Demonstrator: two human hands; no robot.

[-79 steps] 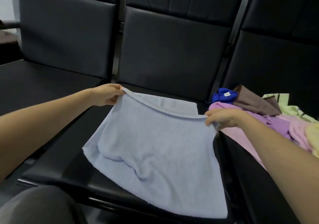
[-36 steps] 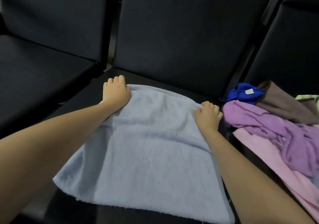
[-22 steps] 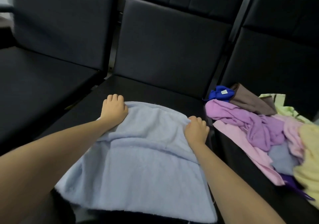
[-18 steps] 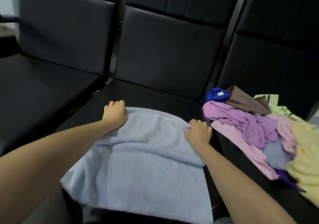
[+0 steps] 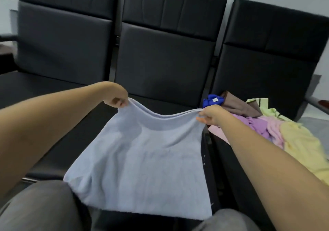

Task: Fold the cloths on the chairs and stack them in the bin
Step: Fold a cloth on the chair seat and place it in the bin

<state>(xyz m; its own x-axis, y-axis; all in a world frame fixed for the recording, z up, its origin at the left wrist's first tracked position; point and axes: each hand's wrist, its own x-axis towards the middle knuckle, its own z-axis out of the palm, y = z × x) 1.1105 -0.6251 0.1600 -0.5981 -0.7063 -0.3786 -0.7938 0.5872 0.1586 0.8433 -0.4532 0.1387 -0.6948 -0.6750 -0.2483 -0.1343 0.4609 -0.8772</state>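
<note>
A light blue cloth (image 5: 146,161), doubled over, hangs between my hands above the middle chair's seat (image 5: 74,141). My left hand (image 5: 117,99) pinches its upper left corner. My right hand (image 5: 211,115) pinches the upper right corner. The top edge sags between them and the lower edge drapes over the seat's front toward my knees. No bin is in view.
A heap of loose cloths lies on the right chair: blue (image 5: 212,101), brown (image 5: 238,106), purple (image 5: 258,126), pink (image 5: 219,133), yellow (image 5: 302,145) and pale green (image 5: 267,109). The left chair's seat (image 5: 32,86) is bare. My grey-trousered knees (image 5: 41,211) are at the bottom.
My hands, which were pressing the folded cloth's far edge flat on the seat, have pinched its corners and lifted it off the seat. The camera has tilted up.
</note>
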